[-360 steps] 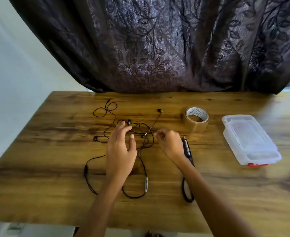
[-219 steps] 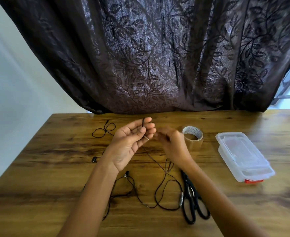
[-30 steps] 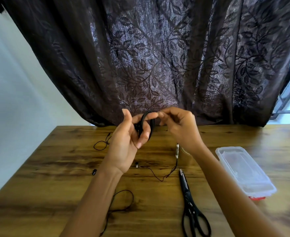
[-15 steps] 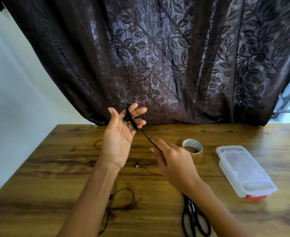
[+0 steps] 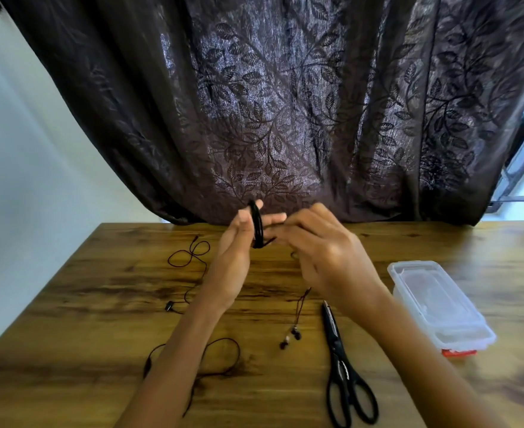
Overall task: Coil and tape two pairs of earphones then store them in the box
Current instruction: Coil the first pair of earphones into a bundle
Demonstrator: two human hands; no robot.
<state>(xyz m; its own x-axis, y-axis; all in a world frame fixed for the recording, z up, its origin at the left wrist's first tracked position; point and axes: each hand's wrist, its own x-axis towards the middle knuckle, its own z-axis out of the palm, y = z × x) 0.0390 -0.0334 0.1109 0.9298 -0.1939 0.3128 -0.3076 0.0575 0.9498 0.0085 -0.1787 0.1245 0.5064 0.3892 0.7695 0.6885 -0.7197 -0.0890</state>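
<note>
Raised above the wooden surface [image 5: 100, 304], the left hand [image 5: 234, 261] stands edge-on with its fingers straight. Its grip is spread rather than closed, and the black cord of the first earphones [image 5: 257, 225] is wound in a tight coil round those fingers. The right hand [image 5: 328, 257] meets it from 3 o'clock. Its grip is curled and pinches the loose strand where it leaves the coil, though blur hides the exact fingertips. From under that hand the rest of the cord drops toward 6 o'clock, ending in two earbuds that lie on the wood. The second earphones [image 5: 189, 254] lie uncoiled on the surface at 7 to 9 o'clock of the hands, partly under the left forearm. Black scissors [image 5: 344, 372] lie shut at 5 o'clock, blades pointing away from the person. The clear box [image 5: 440, 307], lid on, sits at 4 o'clock, well apart from the hands. A dark leaf-patterned curtain [image 5: 285, 103] hangs at 12 o'clock.
</note>
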